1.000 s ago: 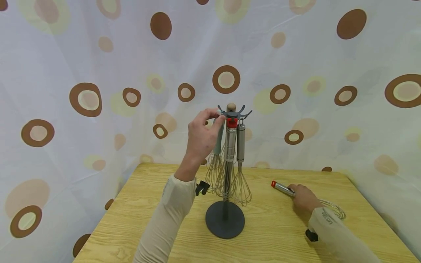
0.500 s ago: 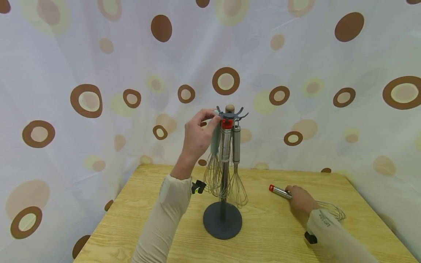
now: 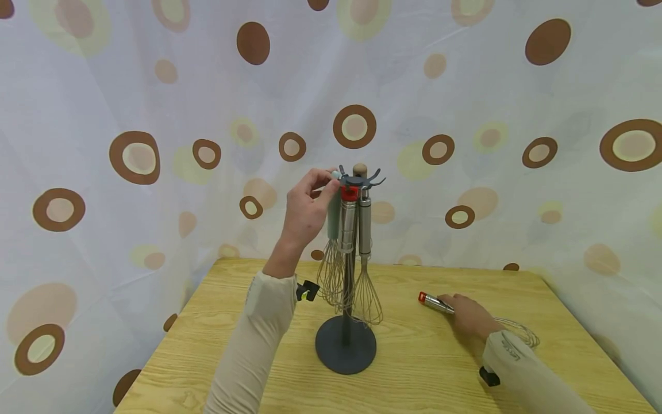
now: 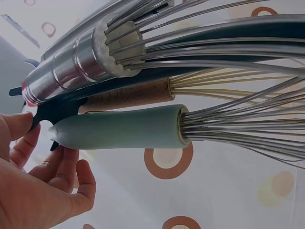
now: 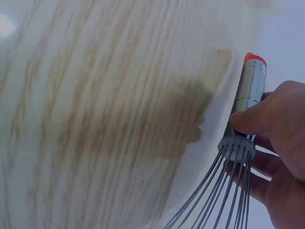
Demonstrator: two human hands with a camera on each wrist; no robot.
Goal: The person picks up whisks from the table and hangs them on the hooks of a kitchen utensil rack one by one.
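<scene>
In the head view my left hand (image 3: 305, 210) is at the top of a black whisk stand (image 3: 345, 345), thumb and fingertips pinching one of its hooked arms. Right beside those fingers hangs a whisk with a mint-green handle (image 4: 124, 129). Next to it hang a steel whisk with a red end (image 3: 348, 221) and a plain steel whisk (image 3: 365, 227). Behind them the left wrist view shows a wooden-handled whisk (image 4: 128, 96). My right hand (image 3: 469, 316) grips another red-ended steel whisk (image 5: 250, 83) around the lower handle, low over the table, its wires pointing right.
The wooden table (image 3: 408, 368) ends at a white curtain (image 3: 289, 69) patterned with brown and yellow circles, behind and at both sides. Other arms of the stand stick out at its top right. Black wrist cameras (image 3: 308, 290) sit at both sleeves.
The stand, with its hanging whisks, has shifted a little to the left together with my left hand. My right hand and its whisk have drifted slightly left.
</scene>
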